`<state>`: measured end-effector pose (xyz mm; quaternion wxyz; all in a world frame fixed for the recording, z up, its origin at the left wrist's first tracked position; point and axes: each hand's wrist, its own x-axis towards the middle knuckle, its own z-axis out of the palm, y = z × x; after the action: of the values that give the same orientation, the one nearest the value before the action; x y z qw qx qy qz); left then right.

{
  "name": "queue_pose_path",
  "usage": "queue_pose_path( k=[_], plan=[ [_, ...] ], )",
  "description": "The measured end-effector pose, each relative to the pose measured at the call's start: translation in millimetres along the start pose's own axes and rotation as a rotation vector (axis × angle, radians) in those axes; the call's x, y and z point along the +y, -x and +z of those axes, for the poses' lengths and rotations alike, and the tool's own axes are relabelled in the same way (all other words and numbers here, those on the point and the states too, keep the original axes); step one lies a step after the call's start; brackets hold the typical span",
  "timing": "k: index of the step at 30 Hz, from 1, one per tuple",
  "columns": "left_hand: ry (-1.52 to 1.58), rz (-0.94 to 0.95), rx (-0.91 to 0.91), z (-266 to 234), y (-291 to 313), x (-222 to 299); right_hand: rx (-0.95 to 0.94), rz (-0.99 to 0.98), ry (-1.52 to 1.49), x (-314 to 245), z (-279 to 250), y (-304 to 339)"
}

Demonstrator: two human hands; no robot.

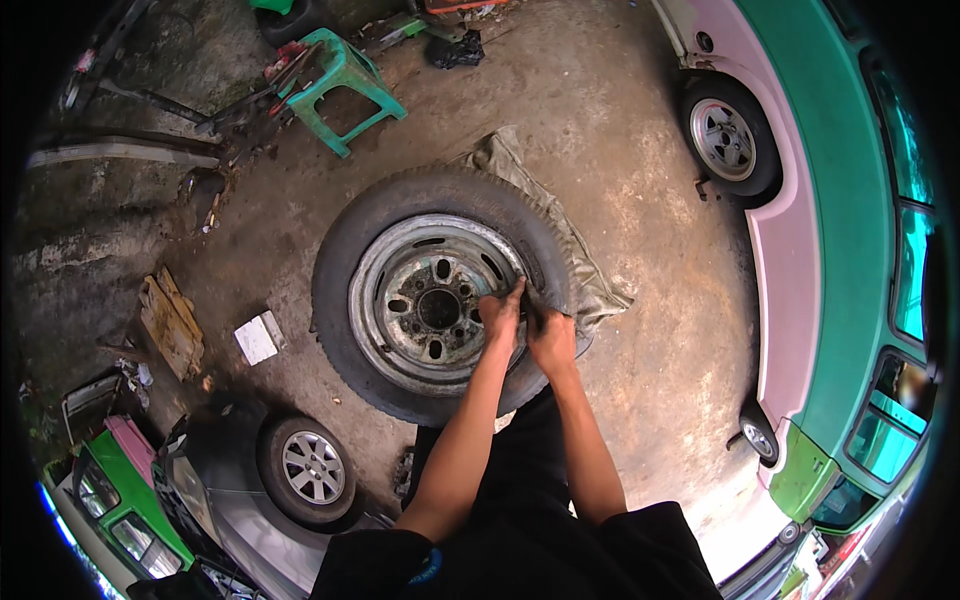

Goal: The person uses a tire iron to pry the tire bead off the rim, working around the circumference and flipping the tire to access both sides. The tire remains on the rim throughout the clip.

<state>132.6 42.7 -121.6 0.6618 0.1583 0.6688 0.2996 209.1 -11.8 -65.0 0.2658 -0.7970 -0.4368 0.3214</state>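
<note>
A worn black tyre [362, 225] lies flat in front of me, with a scuffed grey steel wheel rim [400, 275] inside it. Both my hands are at the right side of the rim, where its edge meets the tyre. My left hand [500, 316] has its thumb and index finger apart, the index fingertip touching the rim edge. Close beside it, my right hand [552, 340] is closed over the tyre's sidewall. A dark slim shape runs from it toward the rim edge; I cannot tell if it is a tool or a finger. A grey-green cloth [575, 255] spreads partly under the tyre.
A green plastic stool [340, 90] stands at the far left. A pink and green van [800, 250] fills the right side. A dark car with an alloy wheel [312, 468] is at the lower left. A white box [260, 338] and broken wood [172, 322] lie left.
</note>
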Motion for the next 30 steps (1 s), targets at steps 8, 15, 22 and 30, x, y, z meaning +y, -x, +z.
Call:
queue_pose_path(
  k=[8,15,22,30],
  plan=[
    [-0.208,0.026,0.108,-0.6,-1.8,2.1,0.035,0.08,0.081,-13.1,6.0,6.3],
    [-0.271,0.195,0.012,-5.3,5.4,11.0,0.107,0.034,-0.005,-12.5,16.3,9.1],
    [-0.196,0.207,-0.025,-4.5,-2.7,8.1,0.114,0.015,-0.032,-14.5,18.6,6.7],
    [-0.301,0.269,0.022,-7.9,-7.0,-0.5,0.033,0.148,0.014,-15.8,21.9,9.2]
  ],
)
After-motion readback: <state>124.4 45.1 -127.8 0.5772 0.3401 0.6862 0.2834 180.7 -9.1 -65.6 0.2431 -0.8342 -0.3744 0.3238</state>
